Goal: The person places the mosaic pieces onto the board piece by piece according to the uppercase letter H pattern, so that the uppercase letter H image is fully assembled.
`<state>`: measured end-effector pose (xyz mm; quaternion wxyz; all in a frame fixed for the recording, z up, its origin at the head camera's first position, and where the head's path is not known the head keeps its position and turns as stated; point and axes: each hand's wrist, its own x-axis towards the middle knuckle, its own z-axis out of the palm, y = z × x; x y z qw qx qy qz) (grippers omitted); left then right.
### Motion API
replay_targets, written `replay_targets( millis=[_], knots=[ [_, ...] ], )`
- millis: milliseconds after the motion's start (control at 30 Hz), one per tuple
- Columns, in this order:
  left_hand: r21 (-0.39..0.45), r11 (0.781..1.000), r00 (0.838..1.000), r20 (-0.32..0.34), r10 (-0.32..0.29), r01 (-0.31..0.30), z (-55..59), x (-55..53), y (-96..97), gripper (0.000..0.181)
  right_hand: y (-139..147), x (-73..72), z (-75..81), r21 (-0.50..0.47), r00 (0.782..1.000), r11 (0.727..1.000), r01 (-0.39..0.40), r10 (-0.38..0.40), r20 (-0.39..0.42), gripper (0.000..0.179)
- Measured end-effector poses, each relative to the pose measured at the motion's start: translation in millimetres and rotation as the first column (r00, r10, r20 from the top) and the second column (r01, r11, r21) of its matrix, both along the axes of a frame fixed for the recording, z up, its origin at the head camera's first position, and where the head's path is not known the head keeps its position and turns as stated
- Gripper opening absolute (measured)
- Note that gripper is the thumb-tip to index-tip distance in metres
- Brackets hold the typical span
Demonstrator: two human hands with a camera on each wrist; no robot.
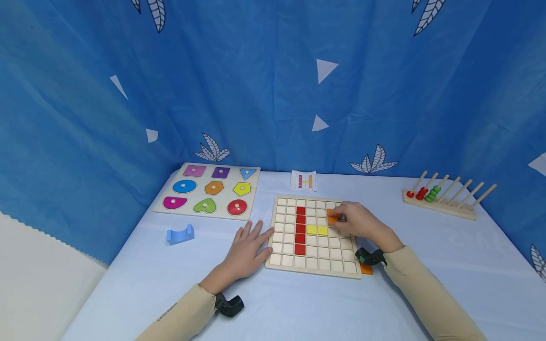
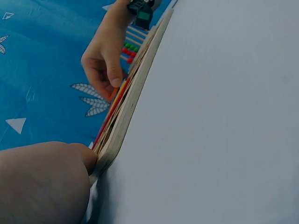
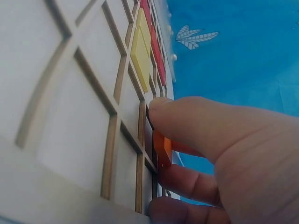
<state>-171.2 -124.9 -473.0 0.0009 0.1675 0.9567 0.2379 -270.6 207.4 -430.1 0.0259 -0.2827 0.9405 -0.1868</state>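
A wooden grid board lies on the table with a column of several red tiles and two yellow tiles beside it. Over the board's upper right squares, my right hand pinches an orange tile between thumb and fingers, close at the grid in the right wrist view. Orange also shows beside the fingertips in the head view. My left hand rests with spread fingers on the table, its fingertips at the board's left edge. More orange tiles lie by the lower right corner, partly hidden under the right wrist.
Behind the board lies a pattern card. A shape puzzle board is at the back left, with a blue curved block in front of it. A bead rack stands at the right, and a blue curtain hangs behind.
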Motion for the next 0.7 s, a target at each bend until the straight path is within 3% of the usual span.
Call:
replay_targets(
  millis=[700],
  knots=[
    [0.000,1.000,1.000,0.007,0.003,-0.003,-0.9,0.2,-0.1,0.055,0.5,1.2,1.2,-0.005,1.000,1.000,0.002,-0.002,0.006,0.031]
  ],
)
